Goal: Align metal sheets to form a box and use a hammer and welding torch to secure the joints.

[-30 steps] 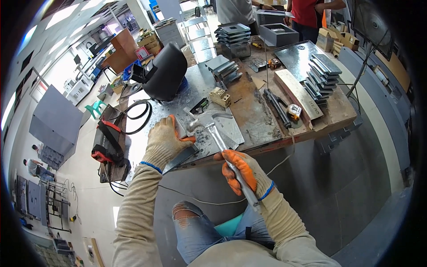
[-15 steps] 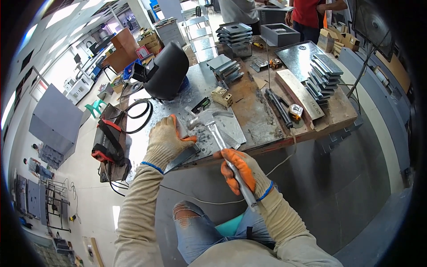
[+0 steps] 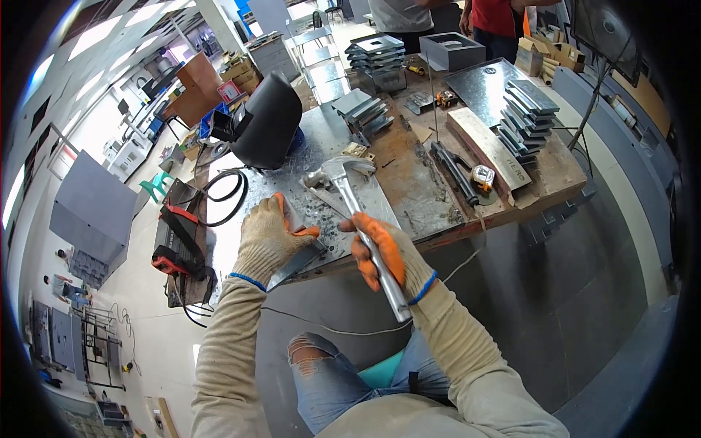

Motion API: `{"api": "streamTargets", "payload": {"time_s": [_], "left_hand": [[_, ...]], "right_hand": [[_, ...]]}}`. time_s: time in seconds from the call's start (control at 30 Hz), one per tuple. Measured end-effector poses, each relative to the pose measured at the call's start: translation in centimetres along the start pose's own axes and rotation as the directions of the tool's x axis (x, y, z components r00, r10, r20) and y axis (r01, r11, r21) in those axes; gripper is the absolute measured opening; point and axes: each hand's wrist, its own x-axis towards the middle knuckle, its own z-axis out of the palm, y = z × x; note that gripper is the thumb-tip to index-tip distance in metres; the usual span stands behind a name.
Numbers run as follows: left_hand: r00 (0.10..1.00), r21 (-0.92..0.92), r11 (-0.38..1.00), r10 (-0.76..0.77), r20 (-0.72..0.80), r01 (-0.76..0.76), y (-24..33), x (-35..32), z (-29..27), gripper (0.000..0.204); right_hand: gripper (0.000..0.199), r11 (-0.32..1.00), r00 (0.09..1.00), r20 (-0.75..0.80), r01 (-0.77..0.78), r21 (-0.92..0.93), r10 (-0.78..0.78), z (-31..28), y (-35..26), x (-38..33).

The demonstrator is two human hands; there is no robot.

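Note:
My right hand [image 3: 388, 254], in a cream glove with an orange palm, is closed round the shaft of a metal claw hammer [image 3: 349, 196]. The hammer is raised over the table, its head to the far left of the grip and its shaft end toward me. In a matching glove, my left hand [image 3: 267, 235] grips a grey bent metal piece [image 3: 301, 260] at the table's near edge. Part of that piece lies hidden beneath the glove. A small light-coloured block [image 3: 358, 150] is partly covered by the hammer head.
On the worktable [image 3: 409, 171] stand a black welding helmet [image 3: 269, 120], stacks of bent metal parts [image 3: 527, 120], a tape measure [image 3: 482, 177] and a long beige-topped bar [image 3: 488, 150]. A welding machine [image 3: 181, 233] sits at the left with its cable. People stand across the table.
The hammer and my right hand have moved up and slightly left in the picture, so the head now covers much of the small block. My left hand stays on the metal piece.

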Motion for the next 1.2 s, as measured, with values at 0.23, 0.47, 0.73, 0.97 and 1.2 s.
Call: {"api": "streamTargets", "payload": {"time_s": [0.23, 0.47, 0.73, 0.97, 1.2], "left_hand": [[1.0, -0.045, 0.999, -0.012, 0.029, 0.013, 0.1, 0.0, -0.2, 0.098], [0.982, 0.139, 0.986, 0.112, -0.155, -0.091, -1.3, 0.3, 2.4, 0.108], [0.973, 0.134, 0.986, 0.127, -0.192, -0.102, -1.9, 0.4, 3.1, 0.109], [0.976, 0.111, 0.988, 0.122, -0.178, -0.104, -1.2, 0.1, 2.4, 0.108], [0.967, 0.153, 0.983, 0.135, -0.218, -0.102, -1.9, 0.2, 2.9, 0.101]], "right_hand": [[0.045, 0.993, 0.996, 0.034, -0.082, -0.09, 0.085, 1.1, -0.6, 0.9], [0.044, 0.999, 1.0, 0.012, -0.028, -0.038, 0.028, 1.1, -0.4, 1.0], [0.044, 0.998, 0.998, 0.043, -0.056, -0.001, 0.056, 1.3, 0.9, 1.2], [0.041, 0.982, 0.997, 0.057, -0.055, 0.182, 0.045, 0.7, 1.2, 2.0], [0.041, 0.982, 0.987, 0.133, -0.11, 0.156, 0.089, 0.2, 0.8, 2.4]]}}
